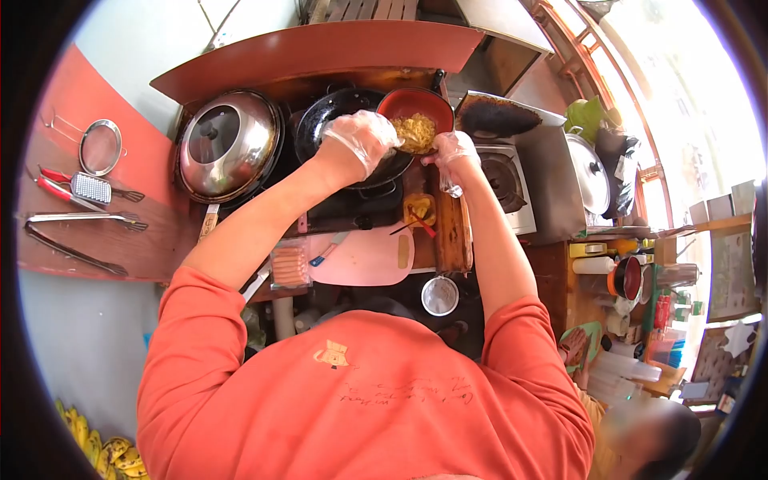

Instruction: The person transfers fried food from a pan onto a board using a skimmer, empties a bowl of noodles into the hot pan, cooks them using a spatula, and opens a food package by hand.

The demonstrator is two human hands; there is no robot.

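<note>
Two bare forearms reach to upper centre of the frame, both hands in clear plastic gloves; the step in hand looks like handling yellow shredded food at the bowl, beside and over the wok, judging by hand placement; red bowl sits at upper centre, overlapping the right side of the black wok, its inside facing the camera and the food gathered low in it; right hand is at the bowl's lower right edge, fingers closed in to a narrow gap, seemingly gripping the rim; left hand is above the wok, fingers curled and mostly closed, tips pointing to the food; cannot tell whether they touch it or hold any, as the hand hides its own palm; next move calls for a steady rim grip on the right and clear finger room on the left, as judged; lidded pan is at upper left; burner is right of the right hand; pink cutting board lies below the wok at centre, with a blue-handled knife on it and packed sausages at its left edge.
</note>
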